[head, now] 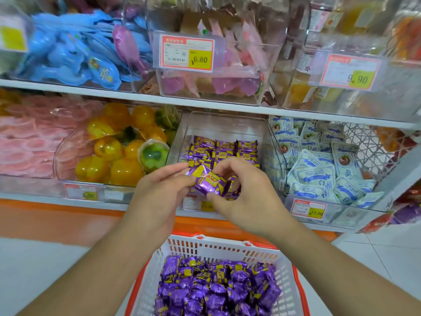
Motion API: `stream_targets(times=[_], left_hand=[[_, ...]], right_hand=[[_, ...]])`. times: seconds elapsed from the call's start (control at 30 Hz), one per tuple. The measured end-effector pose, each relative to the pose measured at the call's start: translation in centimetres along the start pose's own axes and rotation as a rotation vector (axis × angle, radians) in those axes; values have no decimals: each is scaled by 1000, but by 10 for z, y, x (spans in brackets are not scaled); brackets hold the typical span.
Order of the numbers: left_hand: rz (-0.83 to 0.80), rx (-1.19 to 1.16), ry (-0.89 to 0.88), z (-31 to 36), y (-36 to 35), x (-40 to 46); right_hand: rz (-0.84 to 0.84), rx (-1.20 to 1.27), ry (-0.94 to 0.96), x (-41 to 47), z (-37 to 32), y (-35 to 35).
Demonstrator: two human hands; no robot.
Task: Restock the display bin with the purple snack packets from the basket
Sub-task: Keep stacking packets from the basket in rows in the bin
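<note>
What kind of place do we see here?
Most likely a snack shop selling by weight: clear display bins of wrapped sweets on shelves, price tags on their fronts, and a shopping basket of purple packets below.

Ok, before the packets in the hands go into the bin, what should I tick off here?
1. Left hand grips a purple foil snack packet: ok.
2. Right hand pinches the same cluster of packets: ok.
3. Clear plastic display bin has room above the stocked purple rows: ok.
4. Hands are in front of the correct bin, not the yellow jelly cups or white-blue sachets: ok.
5. White and orange mesh basket holds more packets: ok.
6. Exact packet count held: cannot tell.
</note>
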State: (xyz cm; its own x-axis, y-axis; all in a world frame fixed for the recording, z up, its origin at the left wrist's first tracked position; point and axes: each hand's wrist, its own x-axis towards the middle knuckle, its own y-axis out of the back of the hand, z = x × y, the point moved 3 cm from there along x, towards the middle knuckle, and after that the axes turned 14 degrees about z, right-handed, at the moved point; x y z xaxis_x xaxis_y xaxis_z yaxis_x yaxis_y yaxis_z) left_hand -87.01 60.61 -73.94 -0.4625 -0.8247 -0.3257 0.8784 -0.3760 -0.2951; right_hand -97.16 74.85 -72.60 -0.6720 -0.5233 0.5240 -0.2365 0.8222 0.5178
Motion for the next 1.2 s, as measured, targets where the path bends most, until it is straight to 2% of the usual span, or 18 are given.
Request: stream_targets(times=[0.07,0.1,0.2,0.27,0.37,0.47,0.7,0.87,1.07,1.2], left_hand=[[23,4,-61,7,0,8],[54,79,-154,12,3,15],[138,593,-633,26,14,35],[81,855,-812,24,16,46],[-46,1025,-786,5,18,55],[-86,1030,-785,-6,19,56],[-58,1023,-810,-9,18,56],[-51,1008,-811,-11,17,54],[-41,1013,-810,-9,15,52],[-52,1019,-838,-6,19,41]], right_hand=[[26,-15,-16,16,11,-4],[24,-32,-46,26,19,-5],[-63,-153,-120,53,41,-16],[-182,-212,-161,64,53,-33],[-376,-241,-205,70,68,-65],[-433,-277,-183,72,76,-83],[-358,-314,-67,76,84,-90],[-337,-276,-85,77,87,-93],[-377,-311,-41,75,83,-83],[-257,-271,-30,60,71,-51]])
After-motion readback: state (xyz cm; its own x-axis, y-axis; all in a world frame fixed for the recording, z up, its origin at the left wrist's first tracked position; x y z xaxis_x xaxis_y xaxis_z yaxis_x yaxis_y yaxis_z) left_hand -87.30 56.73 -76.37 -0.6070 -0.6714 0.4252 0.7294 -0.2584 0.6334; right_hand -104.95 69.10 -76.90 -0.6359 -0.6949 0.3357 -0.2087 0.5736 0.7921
